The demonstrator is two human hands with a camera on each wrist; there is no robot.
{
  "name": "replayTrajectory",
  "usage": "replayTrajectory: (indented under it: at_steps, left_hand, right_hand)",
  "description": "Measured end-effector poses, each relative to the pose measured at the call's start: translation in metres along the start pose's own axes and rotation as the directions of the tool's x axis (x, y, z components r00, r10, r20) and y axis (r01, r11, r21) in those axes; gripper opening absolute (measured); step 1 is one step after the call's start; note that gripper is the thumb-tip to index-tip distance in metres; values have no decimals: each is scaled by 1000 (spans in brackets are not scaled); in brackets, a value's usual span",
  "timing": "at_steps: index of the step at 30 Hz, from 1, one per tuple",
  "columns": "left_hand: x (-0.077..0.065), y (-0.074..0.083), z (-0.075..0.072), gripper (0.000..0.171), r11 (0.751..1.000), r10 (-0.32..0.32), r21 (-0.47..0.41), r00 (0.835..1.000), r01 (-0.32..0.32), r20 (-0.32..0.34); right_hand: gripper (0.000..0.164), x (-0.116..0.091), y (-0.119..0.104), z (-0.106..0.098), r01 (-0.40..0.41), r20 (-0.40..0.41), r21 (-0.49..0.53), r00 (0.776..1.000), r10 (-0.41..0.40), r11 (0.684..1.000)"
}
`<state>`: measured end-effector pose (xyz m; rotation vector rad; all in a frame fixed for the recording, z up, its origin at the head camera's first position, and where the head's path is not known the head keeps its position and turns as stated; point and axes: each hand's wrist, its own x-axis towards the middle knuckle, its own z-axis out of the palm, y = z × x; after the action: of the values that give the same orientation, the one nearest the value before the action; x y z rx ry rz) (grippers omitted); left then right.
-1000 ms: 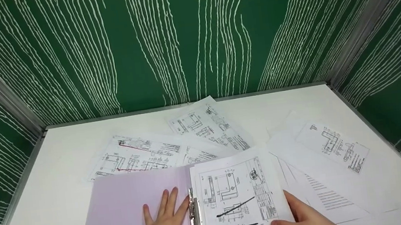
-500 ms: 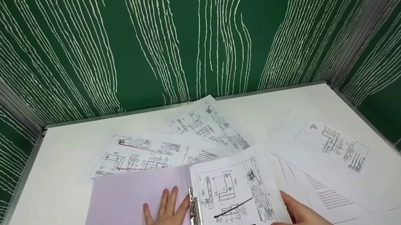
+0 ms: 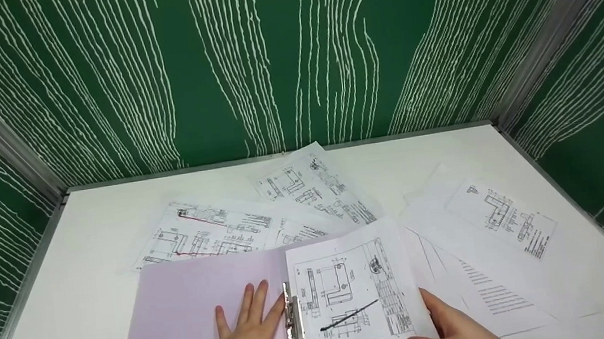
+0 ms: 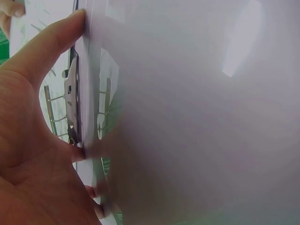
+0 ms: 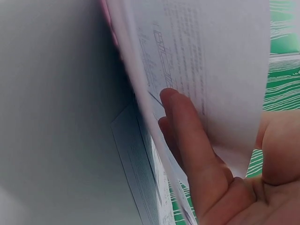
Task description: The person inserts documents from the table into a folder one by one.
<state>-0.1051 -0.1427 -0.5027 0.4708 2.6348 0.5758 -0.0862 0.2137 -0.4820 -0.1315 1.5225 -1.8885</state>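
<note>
A light purple ring binder (image 3: 175, 303) lies open at the near side of the table. My left hand (image 3: 244, 338) rests on its inside cover with fingers spread, one fingertip right beside the metal ring clip (image 3: 295, 321). On the clip's right side is a stack of paper; its top sheet (image 3: 348, 278) is a technical drawing crossed by two thick black strokes. My right hand (image 3: 450, 326) pinches the right edge of the paper, thumb on top and fingers underneath. In the right wrist view those fingers (image 5: 187, 126) lie against the underside of a lifted printed sheet (image 5: 229, 70).
Loose drawings with red lines (image 3: 212, 228) lie behind the binder, and another drawing (image 3: 309, 183) reaches toward the back edge. Several overlapping sheets (image 3: 502, 232) are spread at the right of the white table (image 3: 64, 276). Green panels with white lines (image 3: 288, 51) enclose it.
My right hand has shifted slightly left with the paper's edge, and the held paper bows up a little more. The left hand has stayed in place.
</note>
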Motion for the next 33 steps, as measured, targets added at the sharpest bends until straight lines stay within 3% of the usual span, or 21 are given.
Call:
replayTrajectory:
  at_steps: [8, 13, 17, 20, 23, 26, 31, 33]
  left_hand:
    - [1, -1, -1, 144, 1000, -5, 3, 1000, 5, 2]
    - [1, -2, -1, 145, 1000, 18, 7, 1000, -18, -18]
    - [1, -2, -1, 144, 999, 28, 18, 999, -27, -25]
    - [0, -1, 0, 144, 1000, 24, 21, 1000, -24, -20]
    - [0, 0, -1, 144, 1000, 20, 20, 1000, -19, -17]
    - [0, 1, -2, 144, 1000, 14, 21, 1000, -13, -17]
    - [0, 1, -2, 144, 999, 10, 32, 1000, -9, -15]
    - [0, 2, -2, 143, 999, 22, 37, 1000, -21, -15]
  right_hand:
    - [78, 1, 0, 0, 21, -3, -48, 1000, -22, 999]
    - [78, -2, -6, -3, 18, -4, -188, 1000, -19, 982]
    - [87, -10, -19, -8, -69, -95, -406, 995, 33, 911]
    - [89, -20, -31, -11, -158, -210, -569, 977, 43, 807]
    - [84, -34, -39, -10, -229, -313, -651, 949, 19, 724]
    - [75, -44, -44, -8, -239, -349, -713, 936, -39, 659]
    - [69, -48, -45, -6, -211, -315, -765, 946, -68, 608]
    - [69, -47, -44, -5, -225, -320, -736, 947, -36, 639]
